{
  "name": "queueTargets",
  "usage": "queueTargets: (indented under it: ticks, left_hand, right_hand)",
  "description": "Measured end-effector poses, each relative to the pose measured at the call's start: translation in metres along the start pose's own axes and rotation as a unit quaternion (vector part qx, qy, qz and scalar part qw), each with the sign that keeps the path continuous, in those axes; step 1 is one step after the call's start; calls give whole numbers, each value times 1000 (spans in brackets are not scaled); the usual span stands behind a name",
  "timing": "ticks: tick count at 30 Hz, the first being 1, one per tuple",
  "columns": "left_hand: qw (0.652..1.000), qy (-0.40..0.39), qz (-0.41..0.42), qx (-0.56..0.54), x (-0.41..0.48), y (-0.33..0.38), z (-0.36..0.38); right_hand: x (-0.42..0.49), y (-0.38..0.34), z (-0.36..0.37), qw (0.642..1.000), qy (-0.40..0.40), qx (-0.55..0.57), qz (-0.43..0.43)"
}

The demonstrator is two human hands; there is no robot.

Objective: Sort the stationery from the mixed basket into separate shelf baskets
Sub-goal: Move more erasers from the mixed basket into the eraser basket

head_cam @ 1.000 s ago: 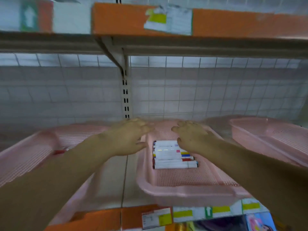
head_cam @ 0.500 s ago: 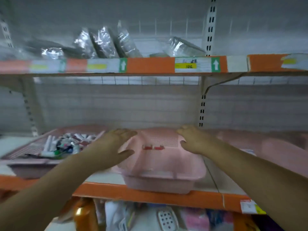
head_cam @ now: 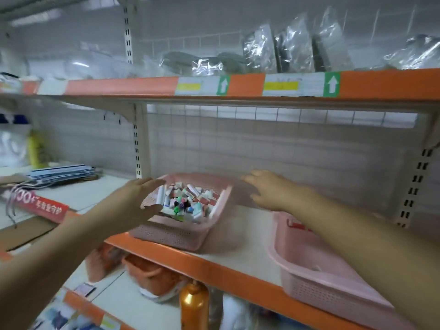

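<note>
A pink mixed basket (head_cam: 171, 234) is recorded on the middle shelf (head_cam: 247, 236), set just behind the orange front edge and left of centre. It is filled with a loose heap of stationery (head_cam: 188, 198): small boxed and capped items in white, red, green and black, too blurred to be identified singly.

The left hand (head_cam: 133, 198) is held spread wide at the basket's left rim, fingers straight, thumb apart below them; nothing is gripped. Contact with the rim cannot be confirmed. The right hand (head_cam: 271, 189) is held flat and relaxed just beside the basket's right rear corner, fingers extended leftward, nothing grasped. Contact here cannot be told either.

A second pink basket (head_cam: 309, 282) is noted to the right on the same shelf, partly covered by the right forearm; a small red item lies at its back wall.

Plastic-wrapped packs (head_cam: 292, 44) are seen on the upper shelf (head_cam: 142, 85). A stack of flat blue paper goods (head_cam: 64, 171) lies at far left. A copper-coloured bottle (head_cam: 194, 303) stands on the level below.
</note>
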State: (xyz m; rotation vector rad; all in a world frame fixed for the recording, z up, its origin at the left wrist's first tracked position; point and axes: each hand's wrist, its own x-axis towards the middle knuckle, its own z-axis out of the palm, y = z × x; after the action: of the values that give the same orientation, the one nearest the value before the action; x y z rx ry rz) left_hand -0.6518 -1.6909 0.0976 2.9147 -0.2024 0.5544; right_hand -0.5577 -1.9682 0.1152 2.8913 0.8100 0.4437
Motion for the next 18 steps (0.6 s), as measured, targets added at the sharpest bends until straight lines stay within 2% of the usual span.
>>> queueTargets:
  ticks: [3, 8, 13, 18]
  left_hand:
    - [1000, 14, -1, 9, 23, -27, 7]
    - [1000, -12, 5, 20, 66, -61, 29]
    - [998, -54, 6, 5, 106, -80, 56]
    - [990, -126, 63, 8, 165, -81, 79]
  right_hand:
    - [50, -11, 19, 999, 4, 21, -36]
    - [113, -20, 53, 997, -43, 36, -54]
    - [144, -16, 90, 995, -96, 33, -17]
    - [161, -18, 111, 988, -123, 89, 40]
